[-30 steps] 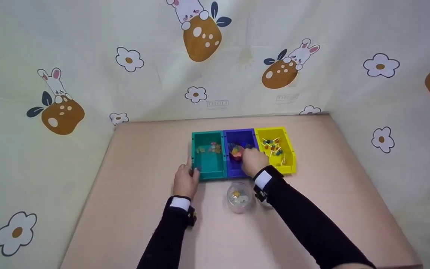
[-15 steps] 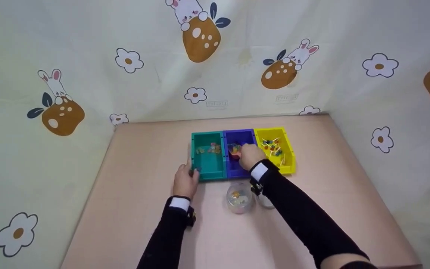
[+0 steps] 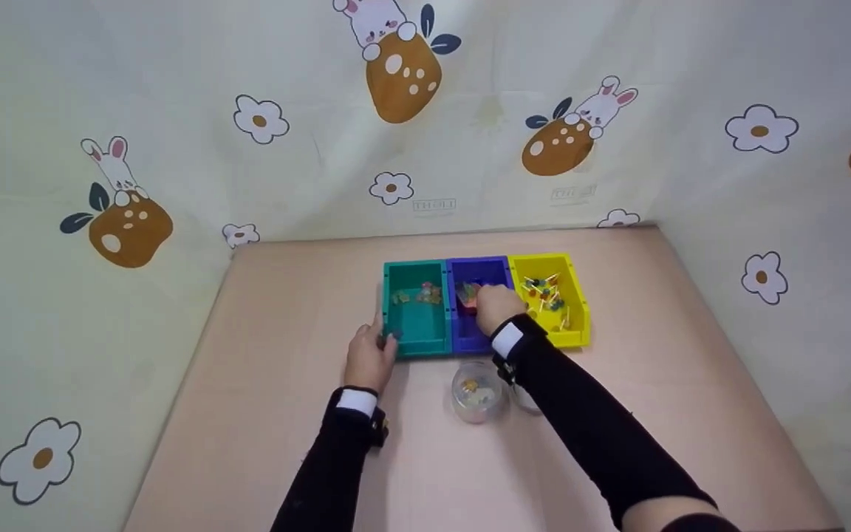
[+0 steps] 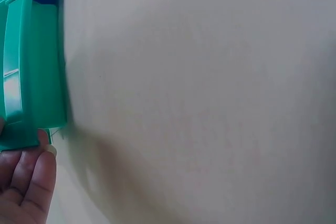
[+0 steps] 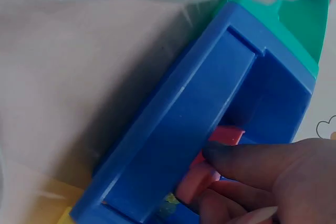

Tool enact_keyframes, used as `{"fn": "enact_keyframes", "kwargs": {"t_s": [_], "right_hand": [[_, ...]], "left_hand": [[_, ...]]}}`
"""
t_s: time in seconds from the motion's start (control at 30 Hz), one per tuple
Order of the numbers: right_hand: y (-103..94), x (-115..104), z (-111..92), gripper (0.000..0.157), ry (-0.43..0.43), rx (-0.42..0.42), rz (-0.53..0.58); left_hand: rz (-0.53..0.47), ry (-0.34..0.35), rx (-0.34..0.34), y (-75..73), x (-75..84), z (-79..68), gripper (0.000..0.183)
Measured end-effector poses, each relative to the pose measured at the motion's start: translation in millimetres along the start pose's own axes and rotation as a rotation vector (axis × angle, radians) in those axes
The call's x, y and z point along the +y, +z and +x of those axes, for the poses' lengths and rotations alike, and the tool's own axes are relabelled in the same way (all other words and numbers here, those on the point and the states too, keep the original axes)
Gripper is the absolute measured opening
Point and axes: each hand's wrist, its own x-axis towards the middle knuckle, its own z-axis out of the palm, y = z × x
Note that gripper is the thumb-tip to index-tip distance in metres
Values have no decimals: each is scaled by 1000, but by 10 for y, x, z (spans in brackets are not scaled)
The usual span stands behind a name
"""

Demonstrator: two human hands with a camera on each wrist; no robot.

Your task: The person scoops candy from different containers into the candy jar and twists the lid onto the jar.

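My left hand (image 3: pixel 370 358) grips the near left corner of the green bin (image 3: pixel 414 325), thumb over its wall and fingers outside, as the left wrist view shows. In the blue-purple bin (image 3: pixel 471 341), joined to its right side, my right hand (image 3: pixel 498 307) reaches down. Between thumb and fingers it pinches a small red scoop (image 5: pixel 197 182), which sits low inside the bin among small colourful pieces. Part of the scoop is hidden by the hand. Just in front of the bins stands a clear round jar (image 3: pixel 479 405) with a few small orange and pale pieces in it.
At the right end of the row, a yellow bin (image 3: pixel 579 337) holds several colourful-headed sticks (image 3: pixel 547 290). Translucent pieces (image 3: pixel 427 292) lie in the green bin. A second clear container (image 3: pixel 527 399) is partly hidden under the right forearm. Patterned cloth (image 3: pixel 307 170) hangs behind the table.
My right hand has shifted slightly back and left in the blue-purple bin, and the scoop has turned, so less of its load shows. My left hand stays on the green bin.
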Motion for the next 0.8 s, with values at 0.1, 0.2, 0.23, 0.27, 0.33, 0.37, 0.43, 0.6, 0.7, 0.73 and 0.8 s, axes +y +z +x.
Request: {"fn": "enact_keyframes", "kwargs": {"t_s": [0.1,0.2,0.23,0.27,0.33,0.37,0.43,0.6,0.7,0.73,0.8], "right_hand": [[23,10,46,19,-4,-20,-10],[63,24,72,18,-14,-14,-33],[73,26,74,18,-16,-5,-36],[81,26,73,18,-23,9,-38],[83,33,53,19,-27,45,-28],[74,38,36,19,-28,57,-21],[46,42,-6,21,-20,74,4],[-38,58,-98,22,11,97,71],[-64,81,-137,21,17,117,94],[-67,90,-151,21,18,126,99],[-73,108,-178,20,20,137,108]], "left_hand": [[-3,33,23,103,-174,45,57],[7,62,43,221,-375,90,55],[13,48,45,173,-292,72,55],[5,43,43,140,-249,63,55],[12,66,63,146,-273,61,54],[2,67,62,97,-194,40,55],[4,72,64,28,-90,11,56],[18,89,63,9,-65,9,56],[25,48,47,-40,49,-19,55],[33,34,43,-39,61,-24,55],[29,0,30,-56,129,-43,54]]}}
